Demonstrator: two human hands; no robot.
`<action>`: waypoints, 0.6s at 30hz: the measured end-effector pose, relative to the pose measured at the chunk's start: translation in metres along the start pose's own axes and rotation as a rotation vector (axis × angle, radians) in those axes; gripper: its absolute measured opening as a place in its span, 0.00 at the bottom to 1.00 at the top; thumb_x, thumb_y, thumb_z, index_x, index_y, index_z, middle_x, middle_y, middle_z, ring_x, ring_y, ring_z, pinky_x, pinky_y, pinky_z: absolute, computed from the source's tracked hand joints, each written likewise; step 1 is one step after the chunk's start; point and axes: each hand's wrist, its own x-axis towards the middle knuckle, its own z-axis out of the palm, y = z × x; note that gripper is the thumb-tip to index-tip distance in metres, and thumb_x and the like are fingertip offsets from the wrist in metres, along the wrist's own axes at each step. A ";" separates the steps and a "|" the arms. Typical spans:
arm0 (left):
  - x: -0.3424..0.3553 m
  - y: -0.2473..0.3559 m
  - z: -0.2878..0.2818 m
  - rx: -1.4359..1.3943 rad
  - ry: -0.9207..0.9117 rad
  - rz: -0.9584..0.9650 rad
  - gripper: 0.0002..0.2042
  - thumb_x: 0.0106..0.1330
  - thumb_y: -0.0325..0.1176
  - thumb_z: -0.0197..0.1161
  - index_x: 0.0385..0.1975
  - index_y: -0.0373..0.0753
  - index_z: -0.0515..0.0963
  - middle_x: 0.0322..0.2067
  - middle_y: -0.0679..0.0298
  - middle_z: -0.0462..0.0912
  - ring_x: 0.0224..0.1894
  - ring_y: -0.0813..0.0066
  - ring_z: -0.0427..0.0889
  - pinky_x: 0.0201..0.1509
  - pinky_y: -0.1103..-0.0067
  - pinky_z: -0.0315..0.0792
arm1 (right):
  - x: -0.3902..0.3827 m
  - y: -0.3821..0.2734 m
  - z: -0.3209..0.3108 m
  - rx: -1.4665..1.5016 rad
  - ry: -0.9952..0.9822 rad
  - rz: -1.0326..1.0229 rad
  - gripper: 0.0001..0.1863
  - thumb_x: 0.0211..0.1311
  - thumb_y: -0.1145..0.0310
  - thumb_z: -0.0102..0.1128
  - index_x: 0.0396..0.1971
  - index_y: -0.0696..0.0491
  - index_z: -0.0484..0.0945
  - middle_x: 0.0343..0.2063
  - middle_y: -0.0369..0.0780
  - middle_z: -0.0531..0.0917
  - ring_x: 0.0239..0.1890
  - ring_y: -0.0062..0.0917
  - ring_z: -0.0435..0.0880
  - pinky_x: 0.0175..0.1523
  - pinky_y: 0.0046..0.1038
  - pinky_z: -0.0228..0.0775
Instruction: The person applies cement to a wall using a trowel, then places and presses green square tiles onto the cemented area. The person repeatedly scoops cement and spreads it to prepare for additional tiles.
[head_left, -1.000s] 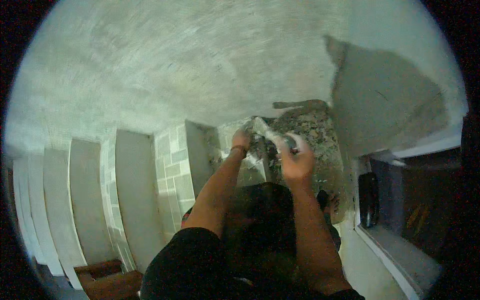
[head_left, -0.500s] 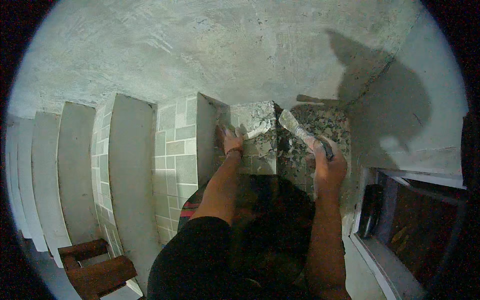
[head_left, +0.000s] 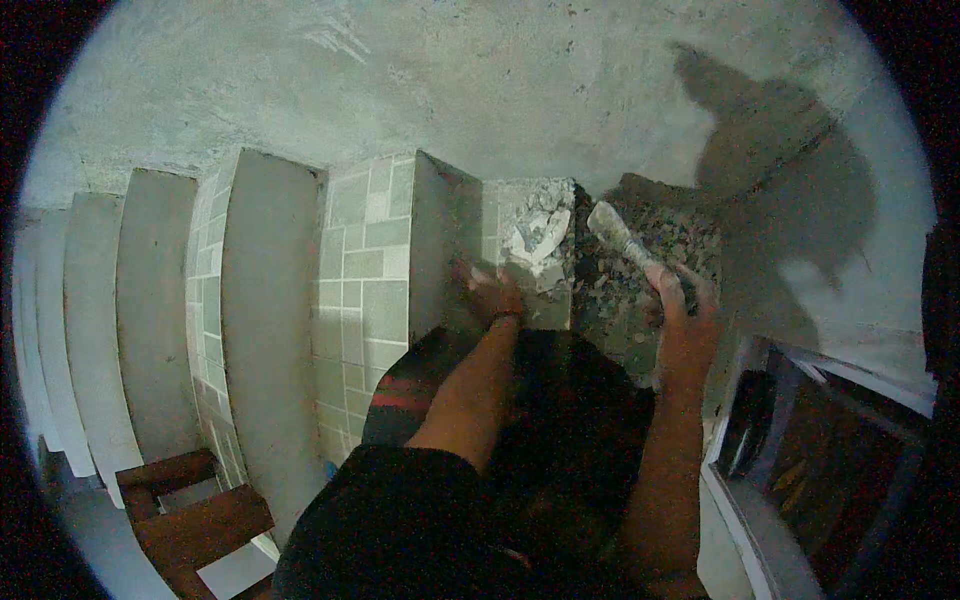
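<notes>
My right hand (head_left: 685, 305) is closed around the handle of a whitish, dust-caked scraper (head_left: 618, 232). Its flat end points up and left, over the dark, rough, broken surface (head_left: 675, 240) beside the tiled step edge. My left hand (head_left: 492, 295) is at the foot of a grey riser, its fingers apart and nothing seen in them; shadow blurs whether the fingertips touch the step. Beyond that hand, on the step, is a curved white patch (head_left: 540, 237) among pale crumbly material. I cannot tell whether it is paste or a loose strip.
Steps with patterned tile treads (head_left: 365, 260) and plain risers (head_left: 270, 300) run off to the left. A rough plaster wall (head_left: 450, 90) rises along the far side. Brown wooden bars (head_left: 200, 525) are at lower left, and a framed opening (head_left: 830, 460) is at lower right.
My left hand has drawn back toward me, away from the white patch, which now shows as a loop. The scraper stays in my right hand. The whole view has shifted slightly.
</notes>
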 end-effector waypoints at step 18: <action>-0.092 0.033 -0.002 0.412 -0.059 0.330 0.47 0.72 0.65 0.48 0.79 0.34 0.49 0.81 0.49 0.42 0.83 0.53 0.39 0.81 0.48 0.35 | -0.007 -0.009 0.003 -0.045 -0.014 -0.147 0.21 0.70 0.57 0.64 0.51 0.59 0.83 0.45 0.50 0.87 0.46 0.43 0.86 0.55 0.38 0.77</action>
